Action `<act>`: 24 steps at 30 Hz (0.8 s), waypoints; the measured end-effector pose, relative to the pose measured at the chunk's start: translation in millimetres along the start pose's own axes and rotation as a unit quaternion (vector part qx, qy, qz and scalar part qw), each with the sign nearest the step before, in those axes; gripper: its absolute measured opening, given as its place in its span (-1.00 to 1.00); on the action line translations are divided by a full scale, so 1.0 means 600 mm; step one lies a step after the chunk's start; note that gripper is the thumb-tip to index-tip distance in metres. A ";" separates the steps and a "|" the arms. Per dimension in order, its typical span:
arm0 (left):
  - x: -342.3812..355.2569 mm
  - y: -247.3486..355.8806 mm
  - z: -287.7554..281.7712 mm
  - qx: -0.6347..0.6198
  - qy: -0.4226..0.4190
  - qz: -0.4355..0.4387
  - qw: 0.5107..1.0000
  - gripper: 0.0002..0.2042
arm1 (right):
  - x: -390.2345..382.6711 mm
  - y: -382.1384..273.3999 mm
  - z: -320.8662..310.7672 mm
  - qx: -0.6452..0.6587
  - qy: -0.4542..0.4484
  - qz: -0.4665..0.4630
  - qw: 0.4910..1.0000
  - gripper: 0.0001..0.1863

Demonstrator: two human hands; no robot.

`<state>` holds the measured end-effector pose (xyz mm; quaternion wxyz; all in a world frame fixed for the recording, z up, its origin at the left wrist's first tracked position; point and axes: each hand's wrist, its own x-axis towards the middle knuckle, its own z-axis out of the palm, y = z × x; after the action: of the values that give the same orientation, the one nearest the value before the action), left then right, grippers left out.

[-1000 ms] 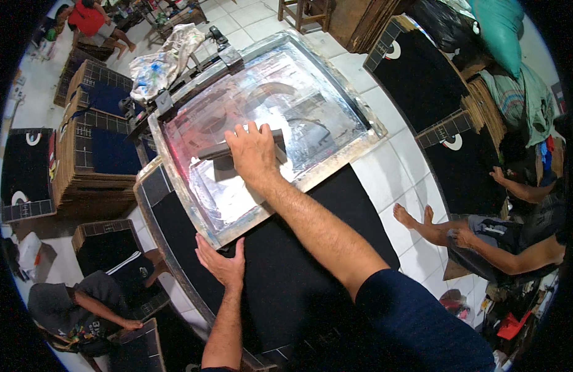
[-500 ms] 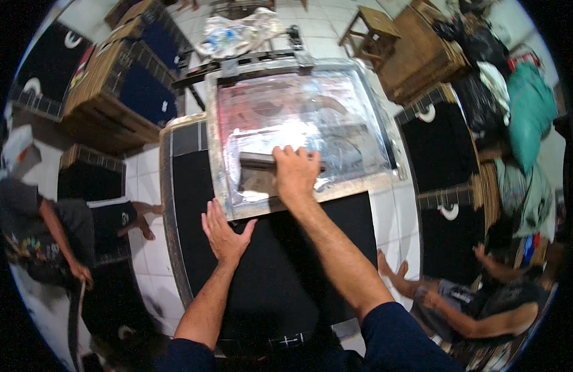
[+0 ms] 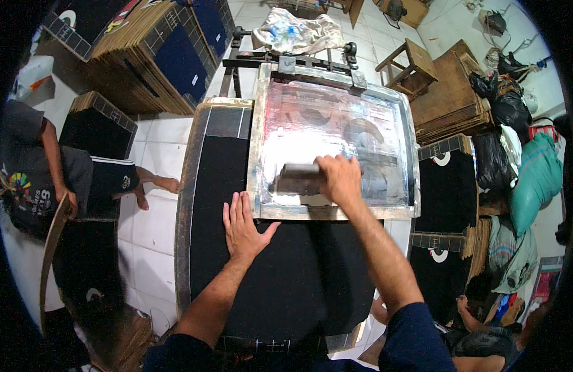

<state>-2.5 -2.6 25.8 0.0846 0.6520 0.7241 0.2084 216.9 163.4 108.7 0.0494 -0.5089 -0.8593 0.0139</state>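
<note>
A white-tiled floor (image 3: 151, 248) spreads through a crowded room, with stacks of cloth-covered boards (image 3: 137, 68) at the upper left, a wooden stool (image 3: 416, 65) beyond the worktop's far right corner, and a teal sack (image 3: 537, 180) well off its right side. Two co-workers flank it: one at left (image 3: 41, 180) with a hand on a thin board, another at lower right, partly hidden. The worktop is a long, dark-rimmed board (image 3: 186, 204) carrying a black cloth (image 3: 286, 285). A pale-rimmed screen frame (image 3: 336, 214) covers the far half and overhangs the right edge, its far rail clamped to a bar. Work looks midway: the screen is down, a streaky white patch lies on the mesh, and the cloth in front is unmarked; what lies beneath cannot be told. A dark squeegee (image 3: 299, 178) rests inside the frame toward its near rail. The right hand (image 3: 341, 180) clasps the squeegee's right end; the left hand (image 3: 242, 230) lies at the frame's near left corner, thumb splayed, gripping nothing; whether it touches the frame is unclear.
</note>
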 end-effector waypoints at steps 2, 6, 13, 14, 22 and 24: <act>-0.001 -0.001 0.001 0.004 0.005 0.006 1.000 0.16 | 0.072 0.026 0.002 -0.020 0.011 0.013 1.000 -0.76; -0.003 -0.001 0.003 0.002 0.017 0.011 1.000 0.14 | 0.151 0.049 -0.006 0.034 -0.055 0.068 0.996 -0.74; -0.001 0.000 0.005 0.003 0.009 0.011 1.000 0.14 | -0.017 -0.021 0.020 0.043 0.045 0.045 0.997 -0.83; -0.002 0.000 0.005 0.005 0.004 0.006 1.000 0.14 | -0.025 -0.023 0.017 0.044 0.044 0.044 0.997 -0.83; -0.003 -0.002 0.012 0.013 0.027 0.020 0.999 0.14 | 0.125 0.017 0.021 -0.010 0.110 0.054 0.992 -0.78; -0.004 -0.002 0.013 0.010 0.037 0.022 0.999 0.14 | 0.118 0.015 0.033 -0.022 0.096 0.056 0.994 -0.78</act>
<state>0.1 -3.5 17.7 0.0466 0.6607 0.7141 0.2266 189.1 230.4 93.5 0.1198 -0.5563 -0.8207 -0.0513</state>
